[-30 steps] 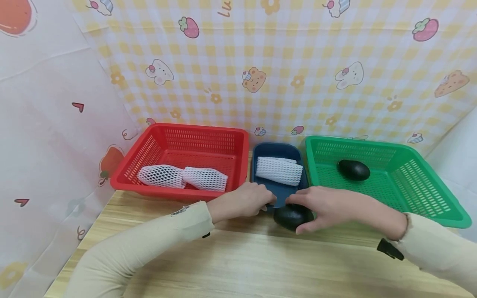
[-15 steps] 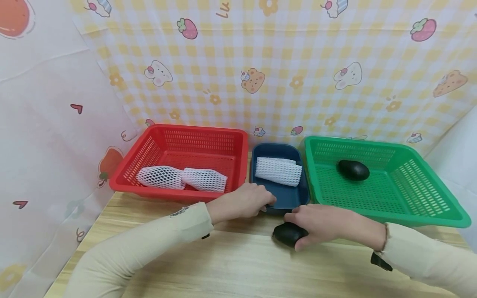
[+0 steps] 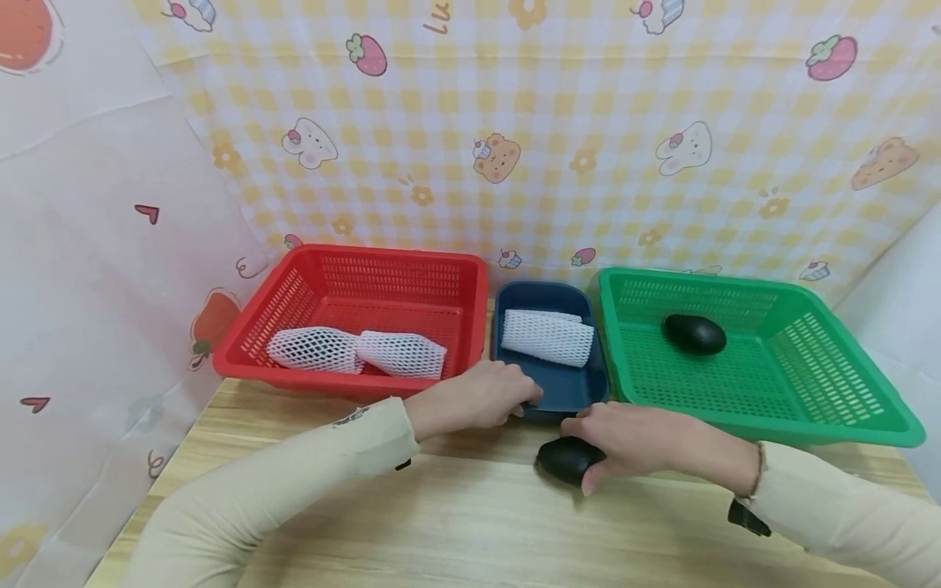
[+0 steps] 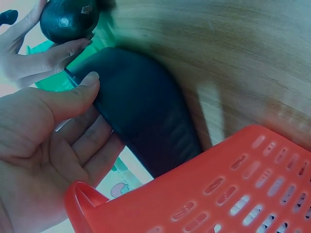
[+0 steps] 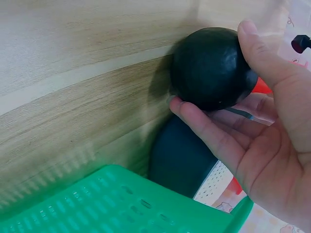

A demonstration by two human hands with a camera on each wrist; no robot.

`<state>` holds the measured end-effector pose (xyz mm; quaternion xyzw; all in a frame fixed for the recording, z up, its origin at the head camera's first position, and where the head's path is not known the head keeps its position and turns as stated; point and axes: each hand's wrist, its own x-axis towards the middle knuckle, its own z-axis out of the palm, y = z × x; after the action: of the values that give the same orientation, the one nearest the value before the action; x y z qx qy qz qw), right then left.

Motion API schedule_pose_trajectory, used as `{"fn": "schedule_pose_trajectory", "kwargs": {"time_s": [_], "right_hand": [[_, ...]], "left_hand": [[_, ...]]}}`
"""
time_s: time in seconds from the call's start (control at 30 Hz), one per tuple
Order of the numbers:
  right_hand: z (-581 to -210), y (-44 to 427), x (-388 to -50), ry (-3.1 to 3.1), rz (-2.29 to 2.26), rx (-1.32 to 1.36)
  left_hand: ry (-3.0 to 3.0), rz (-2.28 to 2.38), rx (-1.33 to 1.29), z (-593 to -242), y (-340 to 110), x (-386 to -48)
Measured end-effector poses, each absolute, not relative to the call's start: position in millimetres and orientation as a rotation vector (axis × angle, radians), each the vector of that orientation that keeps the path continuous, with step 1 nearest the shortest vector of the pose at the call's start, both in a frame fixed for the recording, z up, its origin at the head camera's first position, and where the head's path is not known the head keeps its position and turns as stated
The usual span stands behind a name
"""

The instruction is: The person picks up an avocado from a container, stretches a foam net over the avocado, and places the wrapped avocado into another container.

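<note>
Pale sleeves (image 3: 294,482) enter over the tabletop (image 3: 470,523) from the lower left and lower right of the frame. Just below and right of centre, the right hand (image 3: 625,437) holds a dark fruit (image 3: 568,459) between thumb and fingers; whether the fruit touches the wood I cannot tell. Left of it, the left hand (image 3: 485,396) pinches the near rim of the blue tray (image 3: 559,384), thumb on one side of the wall, fingers on the other. White nets (image 3: 550,336) lie in the tray's far part. At left, the red basket (image 3: 397,310) holds two net-covered things (image 3: 316,349) end to end. At right, another fruit (image 3: 694,335) lies in the green basket (image 3: 735,392). Behind hangs a yellow-checked cloth (image 3: 544,98).
</note>
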<state>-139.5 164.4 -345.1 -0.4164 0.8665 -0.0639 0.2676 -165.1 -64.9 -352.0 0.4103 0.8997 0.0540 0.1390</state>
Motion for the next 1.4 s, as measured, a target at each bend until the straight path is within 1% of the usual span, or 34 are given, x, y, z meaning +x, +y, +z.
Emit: {"fn": "schedule_pose_trajectory", "kwargs": {"time_s": [0.23,0.47,0.73,1.1,1.4], "right_hand": [[-345.3,163.6,-139.3,2.342,-0.166,-1.13],[-345.8,163.4,-140.1,2.338,-0.179,-1.161],[-347.3,163.9,-142.2,2.323,-0.222,-1.206],[-347.9,165.9,-142.8,2.321,-0.231,-1.194],[-347.8,164.7,-142.1,2.316,-0.231,-1.17]], "left_hand": [[2.547,0.163,1.171,-349.2,-66.3,-167.2],[2.436,0.219,1.147,-339.0,-65.9,-175.7],[2.442,0.26,1.224,-321.3,-64.0,-185.6],[2.499,0.242,1.319,-294.8,-47.1,-193.5],[2.524,0.316,1.272,-284.8,-31.9,-204.0]]}}
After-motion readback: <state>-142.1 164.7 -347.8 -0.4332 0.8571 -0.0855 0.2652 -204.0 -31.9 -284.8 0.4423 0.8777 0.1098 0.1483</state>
